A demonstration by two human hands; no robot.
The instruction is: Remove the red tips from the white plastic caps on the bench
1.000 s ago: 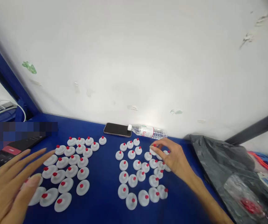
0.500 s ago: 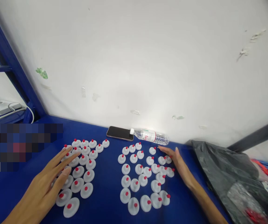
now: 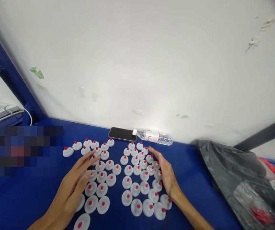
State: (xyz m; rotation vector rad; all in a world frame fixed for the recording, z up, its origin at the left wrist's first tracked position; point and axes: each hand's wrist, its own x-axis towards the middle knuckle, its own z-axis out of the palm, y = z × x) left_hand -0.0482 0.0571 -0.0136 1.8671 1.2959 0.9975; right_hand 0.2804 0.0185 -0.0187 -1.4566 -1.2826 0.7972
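You've got red-tipped white discs [image 3: 143, 189], tips up, in two groups with a gap between: left group [image 3: 100, 168] looser (some partly hidden), right group [image 3: 137, 171] tighter; nearest disc [image 3: 84, 220] sits left.

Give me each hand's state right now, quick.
Left hand: open, fingers spread at the left cluster of white discs; no grip visible.
Right hand: open, alongside the right cluster of white discs; no grip visible.

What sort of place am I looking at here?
Possibly a workshop bench: a blue tabletop against a scuffed white wall, with many white discs with red tips spread across it and a dark plastic bag alongside.
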